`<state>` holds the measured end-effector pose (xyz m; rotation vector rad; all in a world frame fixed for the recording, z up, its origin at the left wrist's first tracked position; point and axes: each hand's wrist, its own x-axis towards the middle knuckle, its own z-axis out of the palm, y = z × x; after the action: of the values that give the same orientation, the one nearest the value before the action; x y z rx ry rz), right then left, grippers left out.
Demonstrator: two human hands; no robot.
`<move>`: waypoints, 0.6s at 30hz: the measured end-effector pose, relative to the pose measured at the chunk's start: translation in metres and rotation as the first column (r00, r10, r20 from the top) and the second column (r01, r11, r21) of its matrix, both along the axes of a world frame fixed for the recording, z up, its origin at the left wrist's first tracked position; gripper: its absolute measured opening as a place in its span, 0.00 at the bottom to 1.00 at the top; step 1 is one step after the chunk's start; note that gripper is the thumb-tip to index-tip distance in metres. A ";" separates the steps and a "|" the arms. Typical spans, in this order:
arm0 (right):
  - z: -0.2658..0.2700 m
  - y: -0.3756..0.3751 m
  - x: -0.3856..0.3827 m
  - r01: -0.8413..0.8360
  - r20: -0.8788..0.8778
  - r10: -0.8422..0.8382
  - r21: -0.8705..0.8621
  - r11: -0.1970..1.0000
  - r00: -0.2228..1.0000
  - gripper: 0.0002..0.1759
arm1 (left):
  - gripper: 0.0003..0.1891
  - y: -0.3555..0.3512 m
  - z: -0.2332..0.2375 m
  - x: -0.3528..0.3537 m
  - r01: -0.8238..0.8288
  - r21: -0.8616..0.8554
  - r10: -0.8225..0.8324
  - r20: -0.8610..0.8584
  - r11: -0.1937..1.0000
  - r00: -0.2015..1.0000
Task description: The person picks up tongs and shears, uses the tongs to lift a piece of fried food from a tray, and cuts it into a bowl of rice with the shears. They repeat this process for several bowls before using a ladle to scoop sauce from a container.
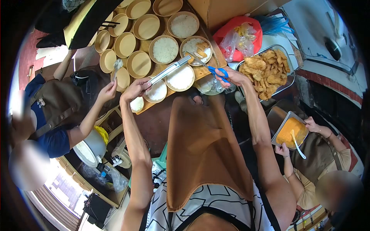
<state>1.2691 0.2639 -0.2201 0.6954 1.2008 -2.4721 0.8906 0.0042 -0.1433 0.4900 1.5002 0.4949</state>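
Observation:
My left hand point(134, 89) grips metal tongs point(170, 68) that reach toward a paper bowl point(196, 49) holding rice and pieces of fried food. My right hand point(231, 77) holds blue-handled scissors point(210, 69) with the blades over that same bowl. Both arms stretch out above my brown apron. Around the bowl stand other bowls of white rice point(165, 50) on a wooden table point(202, 72).
Several empty paper bowls point(139, 63) fill the table's left side. A metal tray of fried pieces point(266, 69) sits at right, with a red plastic bag point(241, 35) behind it. A person at left holds a spoon point(117, 65); another at right holds a tin of orange sauce point(290, 132).

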 end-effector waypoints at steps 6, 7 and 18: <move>0.004 -0.001 -0.007 -0.051 0.009 0.050 0.079 0.996 0.999 0.31 | 0.08 0.007 0.011 -0.002 0.002 -0.043 -0.003 -0.023 0.999 1.000; 0.004 -0.001 -0.007 -0.053 0.010 0.052 0.079 0.995 0.999 0.31 | 0.08 0.008 0.013 -0.002 0.005 -0.056 -0.007 -0.037 0.998 0.999; 0.007 0.003 -0.010 -0.099 0.002 0.100 0.139 0.985 0.995 0.33 | 0.14 0.012 0.017 -0.008 0.031 -0.059 -0.038 -0.121 0.998 0.992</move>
<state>1.2589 0.2666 -0.2128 0.6485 1.3859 -2.3276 0.8822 0.0162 -0.1267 0.5079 1.6161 0.3994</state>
